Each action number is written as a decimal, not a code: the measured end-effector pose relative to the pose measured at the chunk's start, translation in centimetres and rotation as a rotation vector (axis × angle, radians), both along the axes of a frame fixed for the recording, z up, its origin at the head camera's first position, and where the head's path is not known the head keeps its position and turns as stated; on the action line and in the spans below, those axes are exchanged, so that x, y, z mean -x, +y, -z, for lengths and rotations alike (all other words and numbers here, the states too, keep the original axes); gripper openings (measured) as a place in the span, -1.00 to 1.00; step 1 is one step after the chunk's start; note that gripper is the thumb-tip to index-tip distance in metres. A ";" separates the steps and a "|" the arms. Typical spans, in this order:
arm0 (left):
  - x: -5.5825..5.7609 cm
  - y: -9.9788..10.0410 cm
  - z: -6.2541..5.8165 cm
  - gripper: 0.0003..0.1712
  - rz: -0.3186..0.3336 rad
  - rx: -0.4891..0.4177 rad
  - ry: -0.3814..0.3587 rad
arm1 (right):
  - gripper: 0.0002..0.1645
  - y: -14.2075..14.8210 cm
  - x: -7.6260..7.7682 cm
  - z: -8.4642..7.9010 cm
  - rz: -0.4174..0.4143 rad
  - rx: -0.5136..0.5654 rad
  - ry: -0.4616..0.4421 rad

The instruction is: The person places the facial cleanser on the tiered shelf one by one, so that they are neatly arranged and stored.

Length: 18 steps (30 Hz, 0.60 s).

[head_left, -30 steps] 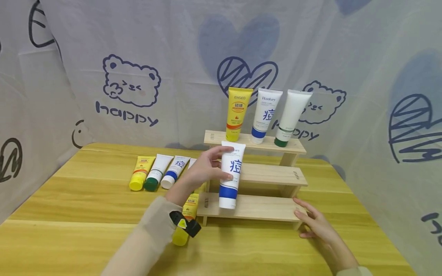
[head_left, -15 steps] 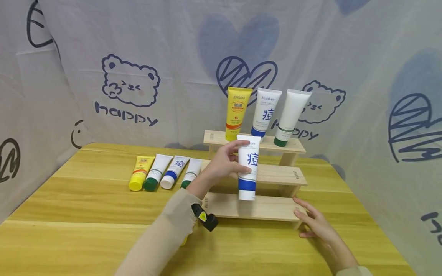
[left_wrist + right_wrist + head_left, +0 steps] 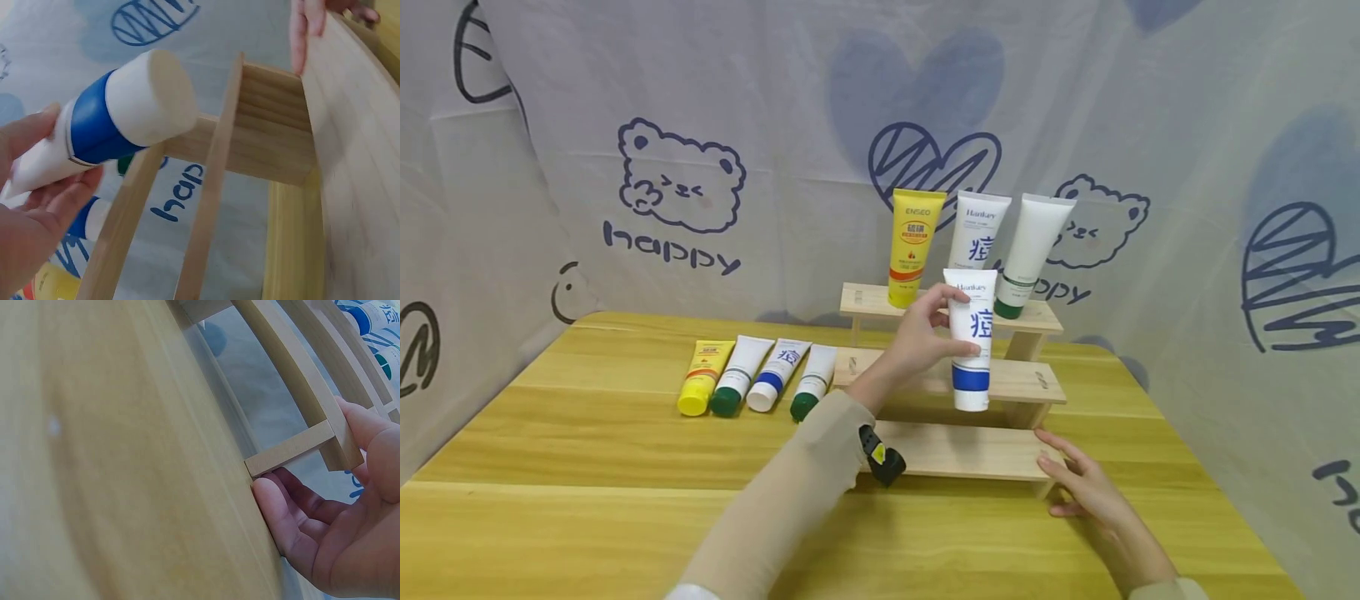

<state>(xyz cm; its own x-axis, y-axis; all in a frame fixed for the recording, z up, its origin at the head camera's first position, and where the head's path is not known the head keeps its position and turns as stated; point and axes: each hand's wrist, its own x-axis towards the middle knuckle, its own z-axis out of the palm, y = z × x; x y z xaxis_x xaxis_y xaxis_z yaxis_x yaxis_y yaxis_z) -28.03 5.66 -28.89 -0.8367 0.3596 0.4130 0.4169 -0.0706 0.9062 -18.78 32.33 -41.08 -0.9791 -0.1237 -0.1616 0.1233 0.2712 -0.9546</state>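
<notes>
My left hand (image 3: 917, 342) pinches a white squeeze tube (image 3: 973, 342) with a blue band, cap down, in front of the three-tier wooden display stand (image 3: 958, 452). In the left wrist view the tube's white cap (image 3: 172, 97) points toward the stand. My right hand (image 3: 1093, 492) holds the right end of the lowest step; the right wrist view shows its fingers curled at the step's leg (image 3: 290, 449). On the top step stand a yellow tube (image 3: 916, 246), a white-and-blue tube (image 3: 977, 225), partly hidden by the held one, and a white tube with a green cap (image 3: 1033, 250).
Left of the stand, on the wooden table (image 3: 587, 533), lie a yellow tube (image 3: 706, 375), two green-capped white tubes (image 3: 742, 375) and a white-and-blue tube (image 3: 779, 373). A printed cloth (image 3: 790, 125) hangs behind and at the sides.
My left hand has carried the white-and-blue tube right and upward, from in front of the lower steps to before the top step. The right hand has stayed at the stand's end.
</notes>
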 end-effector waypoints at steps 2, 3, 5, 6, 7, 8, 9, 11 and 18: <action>0.2 0.6 0.1 -0.52 -0.017 -0.010 0.070 | -0.34 0.0 0.0 0.0 0.000 0.001 -0.003; 0.4 0.9 0.2 -0.55 -0.026 -0.016 0.110 | -0.34 0.0 0.0 0.0 0.000 0.002 -0.004; 0.6 1.6 0.4 -0.59 -0.047 -0.027 0.195 | -0.34 0.0 0.0 0.0 0.002 0.001 -0.005; 0.6 1.9 0.4 -0.61 -0.060 -0.029 0.230 | -0.33 0.0 0.0 0.0 0.005 -0.001 -0.006; 0.6 2.1 0.5 -0.62 -0.073 -0.033 0.261 | -0.33 0.0 0.0 0.0 0.008 -0.004 -0.007; 0.6 2.4 0.5 -0.63 -0.083 -0.036 0.286 | -0.33 -0.1 0.0 0.0 0.012 -0.006 -0.008; 0.6 2.7 0.5 -0.63 -0.093 -0.035 0.306 | -0.33 -0.1 0.0 0.0 0.017 -0.009 -0.009; 0.6 3.2 0.6 -0.65 -0.097 -0.038 0.325 | -0.33 -0.1 0.0 0.0 0.023 -0.013 -0.010; 0.7 4.6 0.5 -0.70 -0.071 -0.029 0.325 | -0.34 -0.1 0.0 0.0 0.028 -0.012 -0.005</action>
